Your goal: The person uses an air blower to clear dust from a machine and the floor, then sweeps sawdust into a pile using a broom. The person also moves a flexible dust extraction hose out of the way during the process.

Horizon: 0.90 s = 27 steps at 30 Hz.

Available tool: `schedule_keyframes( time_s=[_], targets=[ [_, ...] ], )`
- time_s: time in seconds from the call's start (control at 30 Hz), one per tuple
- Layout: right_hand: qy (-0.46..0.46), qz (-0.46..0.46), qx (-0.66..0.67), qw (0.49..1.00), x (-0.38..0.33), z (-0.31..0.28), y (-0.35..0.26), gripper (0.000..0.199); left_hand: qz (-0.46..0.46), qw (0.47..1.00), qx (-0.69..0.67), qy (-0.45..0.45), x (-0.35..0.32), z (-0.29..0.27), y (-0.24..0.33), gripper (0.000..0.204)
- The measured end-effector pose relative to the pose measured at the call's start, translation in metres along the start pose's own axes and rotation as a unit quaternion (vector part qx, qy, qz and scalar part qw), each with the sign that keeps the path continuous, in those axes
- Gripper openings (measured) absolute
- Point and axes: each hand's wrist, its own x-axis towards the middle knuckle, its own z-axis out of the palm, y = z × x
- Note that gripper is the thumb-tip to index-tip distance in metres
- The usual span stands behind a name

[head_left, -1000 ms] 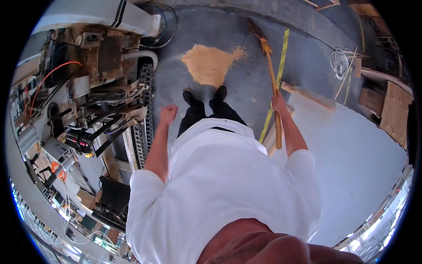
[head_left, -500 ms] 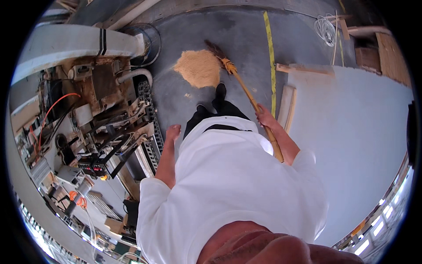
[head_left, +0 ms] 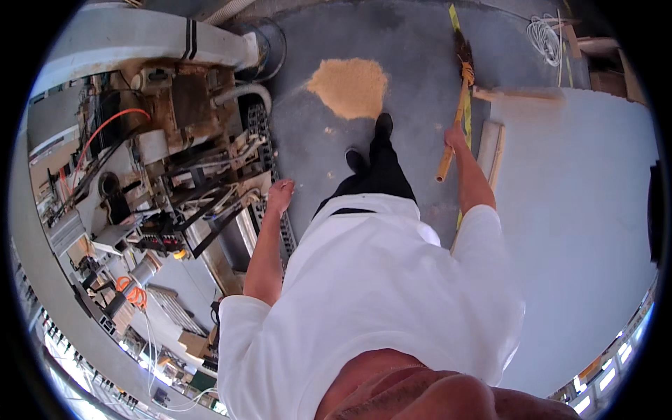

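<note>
My right hand [head_left: 455, 137] is closed round the lower part of a broom's wooden handle [head_left: 458, 112]. The broom points away from me, over the yellow floor tape. Its dark bristles [head_left: 463, 54] are at the far end, bound on with yellow-orange strips. Whether they touch the floor I cannot tell. To the left of the broom a pile of tan sawdust [head_left: 350, 87] lies on the grey floor, just beyond my forward foot. My left hand [head_left: 281, 196] hangs beside the machine with its fingers loosely curled and nothing visible in them.
Along my left stands a large machine [head_left: 189, 112] with hoses, cables and a metal chain track. A big pale panel [head_left: 574, 224] fills the right side, with wooden strips [head_left: 492, 150] along its edge. A coiled white cable [head_left: 544, 38] lies at the far right.
The broom has swung right, away from the sawdust pile, and its handle end now shows in front of my right hand. My feet have shifted. My left hand has risen slightly.
</note>
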Motion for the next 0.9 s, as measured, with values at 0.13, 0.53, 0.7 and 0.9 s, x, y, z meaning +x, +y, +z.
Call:
schedule_keyframes(
  time_s=[0.13,0.53,0.7,0.9],
  targets=[
    [0.004,0.126,0.370,0.921,-0.100,0.012,-0.082,0.032,-0.160,0.987,-0.003,-0.020,-0.036,-0.029,-0.153,0.031],
    [-0.145,0.141,0.546,0.813,-0.317,-0.071,-0.120,0.059,0.065,0.976,0.173,-0.117,0.009,0.050,-0.115,0.032],
    [-0.128,0.144,0.548,0.814,-0.344,-0.069,-0.122,0.060,0.068,0.993,0.053,-0.075,0.029,0.036,-0.036,0.032],
    [-0.138,0.184,0.571,0.788,-0.339,-0.051,-0.111,0.059,0.076,0.977,0.198,-0.021,0.026,0.024,-0.070,0.033]
  ],
)
